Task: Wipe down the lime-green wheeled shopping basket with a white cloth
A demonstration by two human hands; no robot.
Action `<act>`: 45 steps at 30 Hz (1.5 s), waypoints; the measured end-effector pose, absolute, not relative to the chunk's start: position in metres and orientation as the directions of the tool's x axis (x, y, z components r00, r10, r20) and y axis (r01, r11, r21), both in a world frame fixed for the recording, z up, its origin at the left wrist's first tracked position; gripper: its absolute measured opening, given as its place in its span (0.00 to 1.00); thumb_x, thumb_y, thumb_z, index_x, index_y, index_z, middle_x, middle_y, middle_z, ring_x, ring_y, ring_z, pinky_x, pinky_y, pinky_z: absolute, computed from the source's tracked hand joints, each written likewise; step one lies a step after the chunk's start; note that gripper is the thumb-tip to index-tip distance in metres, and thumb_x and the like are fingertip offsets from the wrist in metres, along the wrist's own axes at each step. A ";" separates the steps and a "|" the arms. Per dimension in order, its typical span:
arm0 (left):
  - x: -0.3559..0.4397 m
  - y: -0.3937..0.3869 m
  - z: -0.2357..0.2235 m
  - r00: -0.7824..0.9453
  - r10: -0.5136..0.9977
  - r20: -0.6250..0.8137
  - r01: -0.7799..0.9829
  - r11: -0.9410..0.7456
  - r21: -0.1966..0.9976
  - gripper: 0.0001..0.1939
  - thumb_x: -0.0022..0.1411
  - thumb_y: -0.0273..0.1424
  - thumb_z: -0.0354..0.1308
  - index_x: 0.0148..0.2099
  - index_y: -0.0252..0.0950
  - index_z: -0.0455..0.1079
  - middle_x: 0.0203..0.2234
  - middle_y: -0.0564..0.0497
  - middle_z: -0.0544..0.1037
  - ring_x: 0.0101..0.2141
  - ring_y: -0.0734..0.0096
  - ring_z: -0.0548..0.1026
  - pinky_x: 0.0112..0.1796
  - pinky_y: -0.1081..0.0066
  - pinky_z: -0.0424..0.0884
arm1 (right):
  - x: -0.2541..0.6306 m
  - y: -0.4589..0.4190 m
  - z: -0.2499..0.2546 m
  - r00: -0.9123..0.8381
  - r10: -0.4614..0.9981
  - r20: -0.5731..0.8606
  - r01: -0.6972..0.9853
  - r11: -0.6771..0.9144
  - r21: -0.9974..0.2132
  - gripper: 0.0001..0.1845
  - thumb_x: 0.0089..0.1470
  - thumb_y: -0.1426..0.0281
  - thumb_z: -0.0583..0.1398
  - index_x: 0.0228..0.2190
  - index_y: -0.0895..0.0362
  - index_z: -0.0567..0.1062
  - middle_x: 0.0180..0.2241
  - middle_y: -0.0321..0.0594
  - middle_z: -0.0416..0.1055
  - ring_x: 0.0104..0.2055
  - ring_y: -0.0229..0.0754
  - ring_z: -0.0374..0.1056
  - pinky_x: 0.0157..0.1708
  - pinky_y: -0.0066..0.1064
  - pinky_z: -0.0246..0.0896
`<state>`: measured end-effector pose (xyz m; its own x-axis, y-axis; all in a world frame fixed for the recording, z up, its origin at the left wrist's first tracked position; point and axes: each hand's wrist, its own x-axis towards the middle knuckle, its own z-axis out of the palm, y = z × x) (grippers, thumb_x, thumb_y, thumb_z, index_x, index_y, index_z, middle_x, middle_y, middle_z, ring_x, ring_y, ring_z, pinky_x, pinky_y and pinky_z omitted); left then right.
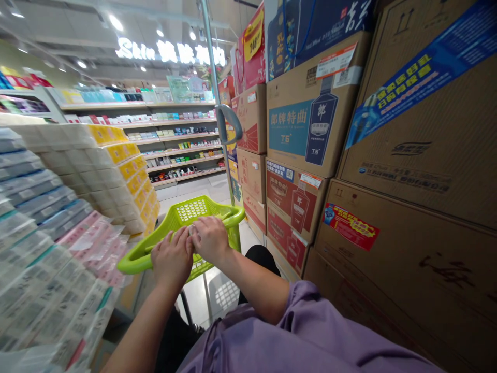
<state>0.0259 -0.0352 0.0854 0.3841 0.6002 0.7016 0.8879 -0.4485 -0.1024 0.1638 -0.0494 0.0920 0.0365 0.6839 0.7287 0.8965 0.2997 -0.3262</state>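
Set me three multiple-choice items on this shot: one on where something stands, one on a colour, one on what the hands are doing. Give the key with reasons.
1. Where do the stacked cardboard cartons stand relative to the shopping basket?
A. Inside it
B. On its left
C. On its right

2. What colour is the basket?
A. Red
B. Lime green
C. Dark blue

3. What are the left hand and right hand doing?
A. Both rest on the handle
B. Both lift a carton
C. Both hang away from the basket

1. C: the cartons rise up the right side of the view, beside the basket.
2. B: its mesh body and handle are bright lime green.
3. A: the fingers of both hands curl over the handle, side by side.
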 end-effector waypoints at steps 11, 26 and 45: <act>0.028 -0.026 0.082 0.391 0.580 0.714 0.844 -0.536 -0.026 0.25 0.65 0.37 0.41 0.56 0.30 0.69 0.50 0.37 0.76 0.53 0.50 0.70 0.51 0.54 0.62 | 0.153 -0.054 0.093 0.095 0.703 0.705 0.892 0.253 -0.373 0.12 0.61 0.62 0.54 0.42 0.51 0.75 0.50 0.32 0.72 0.52 0.42 0.63 0.57 0.34 0.53; 0.035 -0.040 0.089 0.382 0.643 0.664 0.855 -0.519 0.011 0.28 0.65 0.40 0.39 0.56 0.28 0.68 0.51 0.36 0.74 0.54 0.48 0.69 0.52 0.51 0.59 | 0.160 -0.059 0.089 0.084 0.660 0.747 0.895 0.280 -0.348 0.14 0.62 0.64 0.53 0.44 0.52 0.75 0.51 0.32 0.71 0.53 0.42 0.62 0.59 0.36 0.51; 0.028 -0.052 0.093 0.421 0.687 0.592 0.856 -0.517 -0.007 0.22 0.67 0.35 0.42 0.58 0.35 0.63 0.56 0.45 0.70 0.56 0.43 0.67 0.50 0.40 0.60 | 0.148 -0.067 0.094 0.089 0.748 0.657 0.871 0.262 -0.416 0.12 0.62 0.64 0.55 0.44 0.50 0.75 0.52 0.28 0.70 0.56 0.41 0.61 0.60 0.33 0.52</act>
<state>0.0278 -0.0519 0.0931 0.4207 0.6875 0.5919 0.8557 -0.5174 -0.0073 0.1481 -0.0665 0.0942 0.0893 0.7484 0.6572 0.8707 0.2618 -0.4164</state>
